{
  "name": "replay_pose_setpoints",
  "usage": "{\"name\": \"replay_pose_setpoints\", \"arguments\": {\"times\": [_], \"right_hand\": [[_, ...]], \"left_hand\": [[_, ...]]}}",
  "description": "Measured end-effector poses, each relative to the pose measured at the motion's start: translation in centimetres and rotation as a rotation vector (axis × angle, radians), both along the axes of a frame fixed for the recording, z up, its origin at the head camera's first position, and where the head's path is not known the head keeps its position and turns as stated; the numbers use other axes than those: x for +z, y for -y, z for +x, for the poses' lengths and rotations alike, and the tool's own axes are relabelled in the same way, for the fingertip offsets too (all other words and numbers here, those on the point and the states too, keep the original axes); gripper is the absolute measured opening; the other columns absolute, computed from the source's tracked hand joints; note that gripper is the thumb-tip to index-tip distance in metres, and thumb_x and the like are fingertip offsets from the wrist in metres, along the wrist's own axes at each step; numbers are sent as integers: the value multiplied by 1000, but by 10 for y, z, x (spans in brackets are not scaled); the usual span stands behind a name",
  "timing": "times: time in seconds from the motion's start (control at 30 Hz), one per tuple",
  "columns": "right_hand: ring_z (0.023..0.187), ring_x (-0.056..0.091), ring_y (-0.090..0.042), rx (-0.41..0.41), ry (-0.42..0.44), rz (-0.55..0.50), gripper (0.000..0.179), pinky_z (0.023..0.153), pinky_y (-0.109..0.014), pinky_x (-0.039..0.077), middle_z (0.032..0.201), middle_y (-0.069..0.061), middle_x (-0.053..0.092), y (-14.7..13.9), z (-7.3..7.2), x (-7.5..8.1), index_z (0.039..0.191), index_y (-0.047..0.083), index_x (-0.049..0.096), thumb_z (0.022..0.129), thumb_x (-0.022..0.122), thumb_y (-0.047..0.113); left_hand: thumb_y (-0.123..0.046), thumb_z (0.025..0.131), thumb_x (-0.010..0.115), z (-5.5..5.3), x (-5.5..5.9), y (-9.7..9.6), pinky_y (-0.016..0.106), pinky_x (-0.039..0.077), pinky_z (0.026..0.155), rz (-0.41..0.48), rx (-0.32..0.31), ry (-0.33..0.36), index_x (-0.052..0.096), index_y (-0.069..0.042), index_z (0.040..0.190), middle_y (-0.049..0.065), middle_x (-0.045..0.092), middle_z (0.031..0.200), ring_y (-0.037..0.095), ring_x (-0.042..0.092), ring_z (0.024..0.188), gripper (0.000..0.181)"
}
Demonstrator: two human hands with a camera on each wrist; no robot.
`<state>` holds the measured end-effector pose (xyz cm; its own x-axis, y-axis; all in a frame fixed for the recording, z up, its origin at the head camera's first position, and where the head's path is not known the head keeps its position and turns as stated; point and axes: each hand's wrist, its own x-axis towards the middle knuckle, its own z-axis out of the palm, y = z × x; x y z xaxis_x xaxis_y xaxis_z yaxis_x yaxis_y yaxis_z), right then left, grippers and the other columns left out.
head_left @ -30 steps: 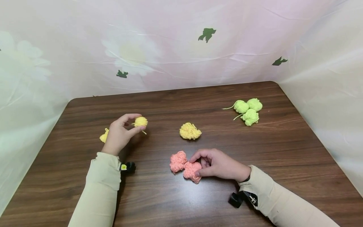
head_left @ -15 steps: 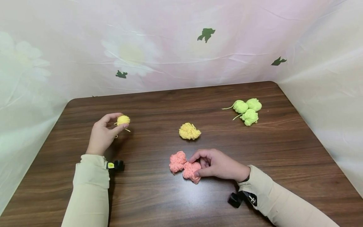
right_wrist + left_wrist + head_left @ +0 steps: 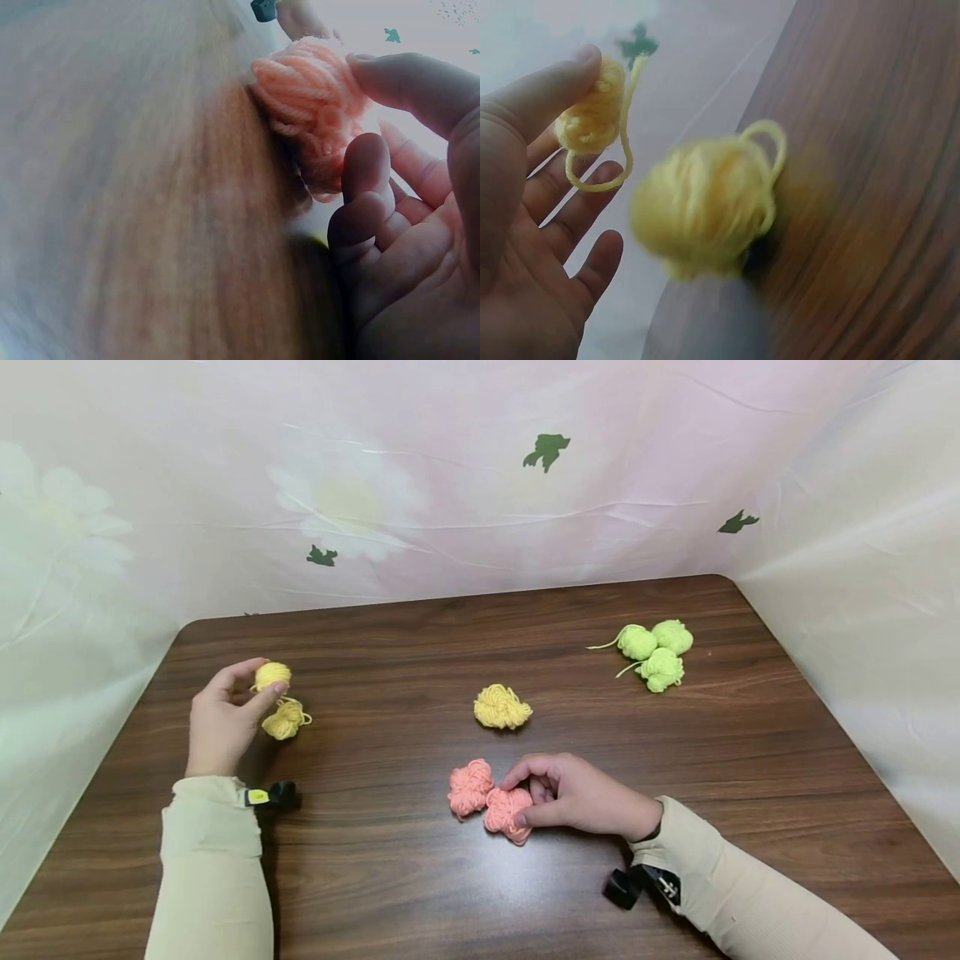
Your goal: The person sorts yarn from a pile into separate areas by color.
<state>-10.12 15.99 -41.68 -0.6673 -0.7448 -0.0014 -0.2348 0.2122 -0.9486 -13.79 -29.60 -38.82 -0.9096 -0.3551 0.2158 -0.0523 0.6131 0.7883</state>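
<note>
Between thumb and fingers, my left hand (image 3: 221, 718) pinches a small yellow yarn ball (image 3: 272, 676) above the table's left side; its loose end loops down in the left wrist view. Another yellow yarn ball (image 3: 285, 719) lies just right of that hand, on the wood. Near the front middle, my right hand (image 3: 577, 795) holds a coral-pink yarn ball (image 3: 507, 814) by thumb and index finger, low at the tabletop. A second coral-pink yarn ball (image 3: 470, 788) lies against its left side. Farther back, a yellow yarn bundle (image 3: 502, 707) rests alone.
Three lime-green yarn balls (image 3: 662, 669) are clustered at the back right, two with loose tails. The brown wooden table (image 3: 405, 877) has a light floral cloth (image 3: 450, 485) hanging behind it and along its sides.
My left hand has moved left with its yellow yarn ball, and the yellow ball on the left now shows to the right of the hand. My right hand has stayed in place.
</note>
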Motion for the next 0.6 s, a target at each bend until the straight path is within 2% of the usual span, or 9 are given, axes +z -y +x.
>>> {"name": "replay_pose_setpoints", "arguments": {"times": [0.13, 0.3, 0.37, 0.47, 0.6], "right_hand": [[61, 49, -4, -4, 1, 7, 30, 52, -20, 42, 69, 5, 54, 0, 0, 0, 111, 6, 69, 84, 80, 10], [61, 49, -4, -3, 1, 3, 30, 52, -20, 42, 69, 5, 54, 1, 0, 0, 112, 6, 69, 84, 80, 10], [61, 49, -4, -1, -1, -2, 30, 52, -20, 43, 69, 5, 54, 0, 0, 0, 112, 6, 69, 84, 80, 10], [61, 49, -4, 3, -3, -10, 30, 52, -20, 43, 69, 4, 55, 0, 0, 0, 112, 5, 69, 84, 80, 9], [61, 49, -4, 3, -4, -14, 31, 52, -20, 43, 70, 4, 55, 0, 0, 0, 112, 5, 69, 84, 80, 9]], "left_hand": [[-22, 88, 79, 2, -2, 14, 9, 45, 77, 77, 84, -25, 63, -12, 135, -18, 62, 102, -3, 59, 89, 50], [-15, 90, 77, 5, -5, 26, 7, 44, 79, 179, 157, 3, 57, -11, 141, -13, 64, 118, -1, 57, 100, 55], [-13, 91, 74, 5, -7, 29, 6, 44, 80, 198, 150, 26, 53, -10, 143, -11, 63, 126, 0, 56, 105, 56], [-10, 93, 70, 7, -10, 31, 6, 42, 82, 160, 117, 54, 51, -6, 145, -3, 60, 133, 1, 54, 109, 55], [-7, 95, 64, 9, -15, 36, 6, 44, 77, 87, 63, 99, 47, -3, 147, 5, 57, 140, 0, 52, 102, 55]]}}
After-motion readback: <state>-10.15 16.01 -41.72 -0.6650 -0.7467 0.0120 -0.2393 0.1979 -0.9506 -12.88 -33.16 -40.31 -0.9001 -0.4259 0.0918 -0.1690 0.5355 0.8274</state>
